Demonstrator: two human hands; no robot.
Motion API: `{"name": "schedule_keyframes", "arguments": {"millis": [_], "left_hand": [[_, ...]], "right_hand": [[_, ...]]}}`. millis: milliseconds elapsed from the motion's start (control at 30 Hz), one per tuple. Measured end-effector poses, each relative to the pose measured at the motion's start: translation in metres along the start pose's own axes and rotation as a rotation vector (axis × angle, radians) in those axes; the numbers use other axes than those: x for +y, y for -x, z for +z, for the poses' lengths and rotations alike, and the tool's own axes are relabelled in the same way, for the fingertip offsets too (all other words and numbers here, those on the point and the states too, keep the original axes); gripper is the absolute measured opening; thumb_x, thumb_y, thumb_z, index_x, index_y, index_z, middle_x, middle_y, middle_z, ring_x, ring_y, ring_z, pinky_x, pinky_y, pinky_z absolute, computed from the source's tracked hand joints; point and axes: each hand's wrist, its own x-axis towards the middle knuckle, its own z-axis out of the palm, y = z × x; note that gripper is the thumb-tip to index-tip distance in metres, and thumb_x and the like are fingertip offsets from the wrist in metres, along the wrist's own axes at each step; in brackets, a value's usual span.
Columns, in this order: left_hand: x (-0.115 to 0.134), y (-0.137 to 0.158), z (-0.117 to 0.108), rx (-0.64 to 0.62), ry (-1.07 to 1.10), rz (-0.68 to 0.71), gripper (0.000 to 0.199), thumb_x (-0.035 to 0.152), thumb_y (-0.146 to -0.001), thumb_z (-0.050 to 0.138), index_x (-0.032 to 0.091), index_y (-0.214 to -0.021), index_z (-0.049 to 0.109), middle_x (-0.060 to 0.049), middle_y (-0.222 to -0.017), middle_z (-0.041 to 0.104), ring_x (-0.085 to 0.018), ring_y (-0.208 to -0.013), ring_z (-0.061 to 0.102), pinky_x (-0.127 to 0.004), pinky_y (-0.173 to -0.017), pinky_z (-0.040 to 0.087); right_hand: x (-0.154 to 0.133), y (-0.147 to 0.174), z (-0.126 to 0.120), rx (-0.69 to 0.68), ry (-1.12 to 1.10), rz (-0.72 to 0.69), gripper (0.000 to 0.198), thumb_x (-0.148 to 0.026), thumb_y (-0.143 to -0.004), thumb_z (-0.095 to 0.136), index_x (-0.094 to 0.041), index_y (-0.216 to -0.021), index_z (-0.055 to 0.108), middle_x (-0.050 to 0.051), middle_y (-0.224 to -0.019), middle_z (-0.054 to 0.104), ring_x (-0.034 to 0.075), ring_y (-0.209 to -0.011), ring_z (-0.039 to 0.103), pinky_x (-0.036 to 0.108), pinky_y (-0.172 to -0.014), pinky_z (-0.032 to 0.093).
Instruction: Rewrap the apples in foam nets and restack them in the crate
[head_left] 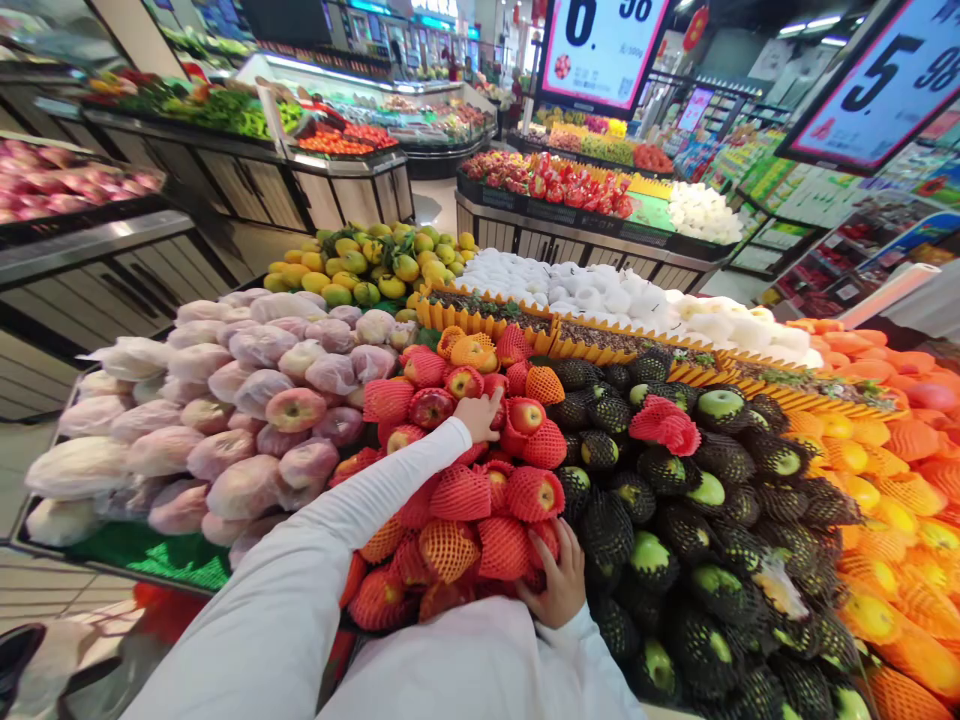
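Observation:
Red apples in red and orange foam nets (461,493) form a heap at the middle of the stand. My left hand (480,415) reaches over the upper part of this heap, fingers stretched out against the apples and no fruit visibly lifted. A bare-topped dark red apple (431,408) sits just left of it. Lower down, my right hand (561,578) curves its thumb and fingers around a red-netted apple (545,543) at the heap's right edge. The palm partly hides that apple. Both arms wear white sleeves.
Wrapped pinkish apples (247,420) lie to the left, and green fruit in black nets (690,540) to the right. Orange-netted fruit (885,500) is farther right. Mangoes (375,260) and white-netted fruit (585,290) lie behind a yellow divider (487,318). Price screens (600,50) hang above.

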Motion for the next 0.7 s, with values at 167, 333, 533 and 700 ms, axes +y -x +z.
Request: {"name": "schedule_keyframes", "arguments": {"millis": [167,333,533,700], "left_hand": [[-0.004,0.056,-0.02,0.379,0.228,-0.087,0.088,0.047,-0.083,0.061,0.011,-0.153,0.023,-0.021,-0.136,0.056,-0.034,-0.114,0.063,-0.039,-0.085,0.051],[-0.008,0.132,-0.023,0.684,0.652,-0.127,0.077,0.046,-0.076,0.065,0.015,-0.142,0.038,-0.013,-0.132,0.06,-0.029,-0.113,0.064,-0.039,-0.097,0.05],[0.002,0.213,0.012,0.521,1.03,-0.042,0.047,0.042,-0.084,0.051,0.014,-0.122,0.058,-0.011,-0.113,0.07,-0.027,-0.108,0.065,-0.042,-0.101,0.046],[0.031,0.247,0.046,0.434,1.233,-0.047,0.048,0.044,-0.079,0.057,0.015,-0.116,0.062,-0.012,-0.115,0.069,-0.029,-0.111,0.062,-0.043,-0.105,0.044]], "right_hand": [[0.002,0.001,0.001,0.02,0.002,-0.009,0.057,-0.042,-0.083,0.061,-0.023,-0.136,0.053,0.018,-0.15,0.032,0.041,-0.132,0.038,0.058,-0.097,0.042],[0.001,0.0,-0.002,0.01,-0.019,-0.033,0.056,-0.045,-0.088,0.058,-0.022,-0.138,0.051,0.019,-0.149,0.032,0.041,-0.133,0.037,0.059,-0.097,0.043],[-0.009,-0.012,-0.037,0.195,-0.087,-0.039,0.051,-0.049,-0.091,0.061,-0.018,-0.131,0.056,0.02,-0.147,0.034,0.038,-0.131,0.04,0.057,-0.101,0.041],[0.031,-0.065,-0.092,0.451,0.12,0.069,0.036,-0.038,-0.09,0.064,-0.02,-0.121,0.062,0.015,-0.139,0.045,0.031,-0.127,0.045,0.051,-0.106,0.038]]}}
